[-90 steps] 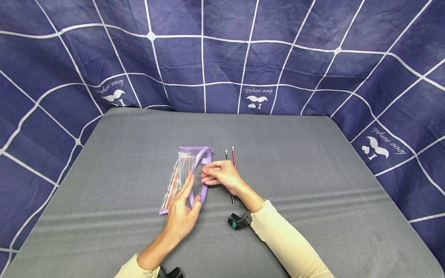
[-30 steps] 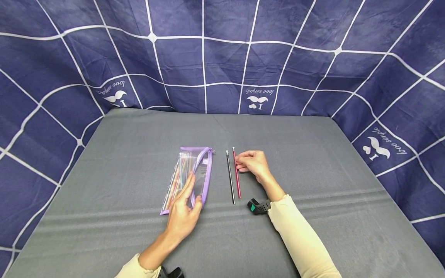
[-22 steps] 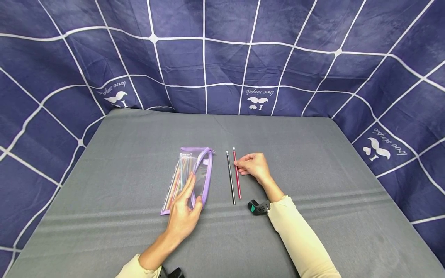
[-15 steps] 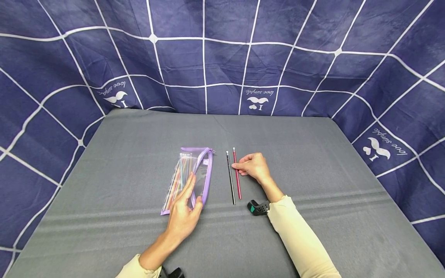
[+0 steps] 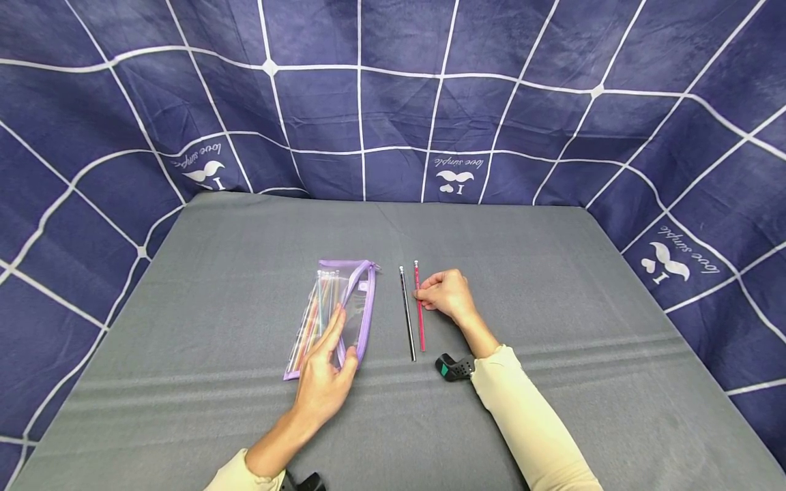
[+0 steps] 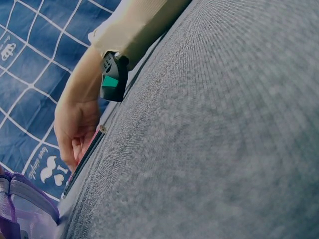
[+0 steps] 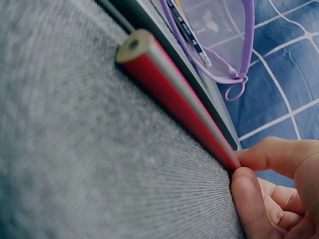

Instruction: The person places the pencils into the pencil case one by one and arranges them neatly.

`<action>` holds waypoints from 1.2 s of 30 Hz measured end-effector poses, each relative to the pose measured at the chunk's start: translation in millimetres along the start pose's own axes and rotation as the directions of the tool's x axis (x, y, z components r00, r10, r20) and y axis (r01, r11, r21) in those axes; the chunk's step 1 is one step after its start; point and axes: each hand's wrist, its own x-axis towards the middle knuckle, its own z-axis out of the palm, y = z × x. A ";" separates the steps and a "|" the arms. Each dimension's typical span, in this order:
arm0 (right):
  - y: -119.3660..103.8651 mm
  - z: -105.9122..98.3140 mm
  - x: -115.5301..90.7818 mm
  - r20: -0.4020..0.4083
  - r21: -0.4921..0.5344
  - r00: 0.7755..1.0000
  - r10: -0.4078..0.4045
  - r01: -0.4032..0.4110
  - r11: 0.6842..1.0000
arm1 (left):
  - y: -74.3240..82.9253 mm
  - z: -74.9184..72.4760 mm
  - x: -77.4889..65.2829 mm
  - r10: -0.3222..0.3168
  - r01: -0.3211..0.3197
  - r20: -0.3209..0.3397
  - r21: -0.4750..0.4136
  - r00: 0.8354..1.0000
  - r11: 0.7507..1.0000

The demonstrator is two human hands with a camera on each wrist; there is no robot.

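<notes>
In the head view my left hand [image 5: 322, 382] lies with straight fingers across a clear, purple-edged zip pencil pouch [image 5: 369, 311], its thumb at the rim of the gaping mouth. Several pencils [image 5: 319, 300] show through the plastic. Thumb and forefinger of my right hand [image 5: 448, 294] pinch a red pencil [image 5: 421, 324] around its upper half. Seen from the right wrist, that red pencil [image 7: 184, 102] points its unsharpened end at the camera and lies close along the cloth. Just left of it is a black pencil [image 5: 408, 317], roughly parallel, between pouch and right hand.
A grey cloth [image 5: 528, 409] covers the table. Behind and at both sides hangs a dark blue curtain [image 5: 399, 109] with white grid lines. A black wrist device [image 5: 456, 368] sits below the right hand.
My right hand has moved from the pouch's mouth rightward to the red pencil and now pinches it. The pencil's eraser end has shifted slightly right. My left hand stays on the pouch.
</notes>
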 end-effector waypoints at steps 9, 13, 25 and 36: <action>-1.3 -0.8 0.0 0.000 0.041 1.000 -0.004 0.004 0.999 | 0.4 0.2 0.8 0.003 -0.003 -0.001 -0.009 1.000 1.000; 0.0 -2.7 0.8 0.034 0.122 0.999 0.025 -0.029 0.992 | 0.3 0.4 0.5 0.006 -0.006 -0.003 -0.011 1.000 1.000; 1.5 -11.5 5.3 0.132 0.271 0.990 0.052 -0.087 0.959 | -0.4 0.4 1.1 0.024 -0.024 -0.008 -0.012 1.000 1.000; 0.0 -12.2 4.6 0.173 0.501 0.984 0.042 -0.125 0.857 | -0.1 0.1 0.7 0.022 -0.022 -0.009 -0.009 1.000 1.000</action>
